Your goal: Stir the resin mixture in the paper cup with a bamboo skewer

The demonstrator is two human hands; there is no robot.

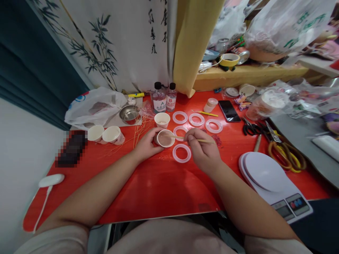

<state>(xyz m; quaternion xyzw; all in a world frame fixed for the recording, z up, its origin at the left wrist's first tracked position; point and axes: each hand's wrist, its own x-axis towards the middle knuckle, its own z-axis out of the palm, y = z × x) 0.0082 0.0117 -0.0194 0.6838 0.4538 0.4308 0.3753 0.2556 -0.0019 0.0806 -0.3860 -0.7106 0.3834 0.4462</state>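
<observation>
Well, the left hand (147, 144) is curling around a white paper cup (165, 138) and steadying it on the glossy red desk (159, 190), while a smooth, opaque pinkish-brown liquid (165, 139) is filling the cup partway. The right hand (203, 150) is pinching a thin wooden stick (197, 139) between thumb and fingertips, its long axis lying almost level across the view, one end pointing left toward the cup's mouth and the other sticking out past the hand. Just beyond, a second white paper cup (162, 120) is holding a shallow pale liquid (162, 122), and flat, translucent silicone ring moulds (181, 153) are lying around the hands, one just below the held cup. Further back, a clear black-capped bottle labelled A (159, 100) and a matching bottle labelled B (171, 99) are standing side by side, both holding clear liquid.
</observation>
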